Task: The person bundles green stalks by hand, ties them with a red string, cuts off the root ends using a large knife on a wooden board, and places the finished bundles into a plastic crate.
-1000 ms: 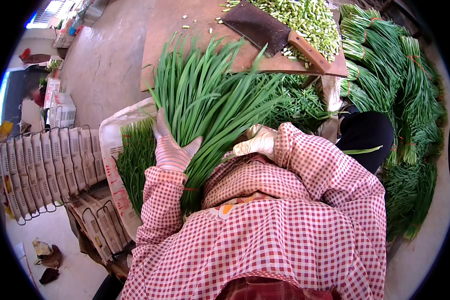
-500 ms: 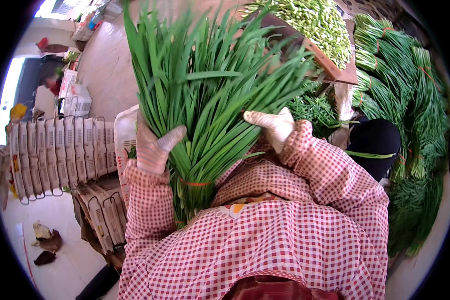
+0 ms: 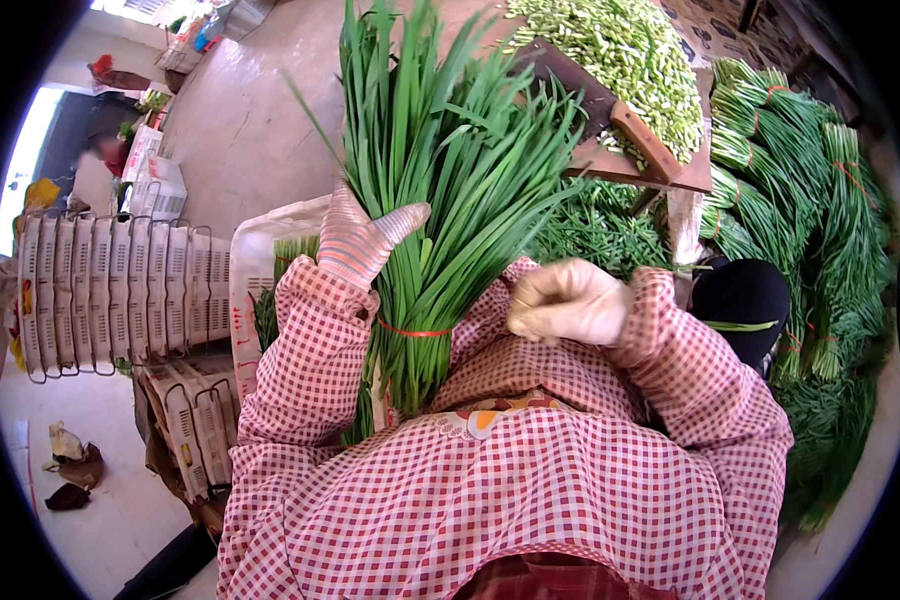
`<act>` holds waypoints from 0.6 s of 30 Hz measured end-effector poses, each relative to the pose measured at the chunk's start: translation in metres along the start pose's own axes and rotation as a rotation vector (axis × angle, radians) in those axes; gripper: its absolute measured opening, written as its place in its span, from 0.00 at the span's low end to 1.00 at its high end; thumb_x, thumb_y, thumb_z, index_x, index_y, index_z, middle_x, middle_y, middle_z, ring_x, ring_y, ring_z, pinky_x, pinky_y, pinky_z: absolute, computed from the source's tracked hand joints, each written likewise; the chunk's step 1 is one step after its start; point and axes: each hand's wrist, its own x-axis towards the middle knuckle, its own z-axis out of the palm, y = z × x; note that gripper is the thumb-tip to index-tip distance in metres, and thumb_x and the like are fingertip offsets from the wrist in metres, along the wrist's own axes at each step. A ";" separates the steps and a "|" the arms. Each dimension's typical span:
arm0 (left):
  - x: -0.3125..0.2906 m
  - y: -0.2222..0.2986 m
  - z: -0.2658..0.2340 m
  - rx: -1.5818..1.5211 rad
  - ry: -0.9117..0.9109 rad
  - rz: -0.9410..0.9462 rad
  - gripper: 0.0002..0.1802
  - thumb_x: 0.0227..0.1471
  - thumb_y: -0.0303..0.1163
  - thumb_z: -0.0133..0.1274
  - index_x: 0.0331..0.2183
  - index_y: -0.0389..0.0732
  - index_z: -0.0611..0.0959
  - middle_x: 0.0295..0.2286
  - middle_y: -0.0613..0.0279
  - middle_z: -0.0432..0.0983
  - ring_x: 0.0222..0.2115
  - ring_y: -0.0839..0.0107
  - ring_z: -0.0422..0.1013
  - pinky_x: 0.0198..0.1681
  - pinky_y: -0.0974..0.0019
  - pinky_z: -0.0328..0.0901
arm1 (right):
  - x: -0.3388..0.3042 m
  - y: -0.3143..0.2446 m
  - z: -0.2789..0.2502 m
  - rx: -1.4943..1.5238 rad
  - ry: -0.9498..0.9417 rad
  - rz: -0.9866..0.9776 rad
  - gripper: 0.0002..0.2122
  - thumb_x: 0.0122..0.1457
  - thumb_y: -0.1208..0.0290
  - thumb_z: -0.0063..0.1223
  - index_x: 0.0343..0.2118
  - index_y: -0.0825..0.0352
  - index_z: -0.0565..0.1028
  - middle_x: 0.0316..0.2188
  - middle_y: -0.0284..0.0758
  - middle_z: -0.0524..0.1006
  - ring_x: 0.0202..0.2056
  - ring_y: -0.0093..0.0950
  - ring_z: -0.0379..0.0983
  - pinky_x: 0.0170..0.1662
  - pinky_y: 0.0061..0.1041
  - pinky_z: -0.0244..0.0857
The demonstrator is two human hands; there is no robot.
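Note:
A big bunch of garlic chives (image 3: 440,200) stands upright in front of my checked smock, leaf tips fanned away from me. An orange-red band (image 3: 414,331) rings it low down. My left hand (image 3: 365,235), in a striped glove, is closed round the bunch's left side above the band, thumb across the leaves. One loose blade sticks out up and left beside it. To the right of the bunch and apart from it, my right hand (image 3: 570,302) wears a whitish glove. Its fingers are curled in toward the thumb, and nothing shows in them.
A white crate (image 3: 255,250) holding greens stands left of the bunch. Farther left are stacked crates (image 3: 120,290). Ahead right, a wooden table carries a cleaver (image 3: 645,140) and chopped pale-green stalks (image 3: 610,60). Banded green bunches (image 3: 790,170) pile up at the right.
My right hand has left the leaves, come down toward me and curled its fingers. My left hand has moved right and up with the bunch, whose leaves are now gathered more narrowly.

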 end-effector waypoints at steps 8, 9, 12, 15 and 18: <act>-0.001 -0.001 0.028 -0.062 0.042 0.033 0.47 0.35 0.23 0.70 0.54 0.29 0.61 0.43 0.55 0.75 0.41 0.69 0.72 0.47 0.68 0.69 | 0.065 0.006 0.012 -0.716 0.721 -0.265 0.11 0.49 0.73 0.63 0.37 0.65 0.78 0.28 0.32 0.74 0.31 0.28 0.71 0.37 0.25 0.69; -0.002 -0.003 0.027 -0.079 0.044 0.046 0.46 0.35 0.23 0.70 0.54 0.29 0.61 0.42 0.54 0.75 0.40 0.68 0.72 0.47 0.67 0.69 | 0.064 0.006 0.013 -0.717 0.713 -0.258 0.11 0.49 0.73 0.63 0.37 0.65 0.78 0.28 0.32 0.74 0.31 0.28 0.71 0.37 0.25 0.69; -0.002 0.002 0.025 -0.045 0.012 0.045 0.46 0.35 0.25 0.70 0.53 0.30 0.62 0.42 0.54 0.75 0.40 0.68 0.72 0.46 0.67 0.69 | 0.064 0.002 0.015 -0.650 0.586 -0.252 0.13 0.48 0.71 0.66 0.36 0.65 0.78 0.27 0.32 0.74 0.30 0.26 0.71 0.36 0.24 0.68; 0.002 -0.012 0.022 0.034 0.034 0.058 0.48 0.34 0.28 0.71 0.53 0.29 0.61 0.42 0.52 0.75 0.41 0.68 0.72 0.47 0.66 0.69 | 0.071 -0.004 0.015 -0.477 0.500 -0.024 0.14 0.45 0.68 0.69 0.32 0.67 0.77 0.26 0.33 0.74 0.29 0.23 0.70 0.34 0.24 0.68; 0.005 -0.015 0.020 0.024 0.034 0.069 0.50 0.34 0.30 0.72 0.54 0.28 0.60 0.43 0.52 0.75 0.41 0.67 0.72 0.47 0.66 0.68 | 0.075 -0.003 0.014 -0.355 0.479 0.021 0.13 0.44 0.69 0.70 0.31 0.66 0.77 0.26 0.32 0.73 0.29 0.23 0.70 0.34 0.23 0.67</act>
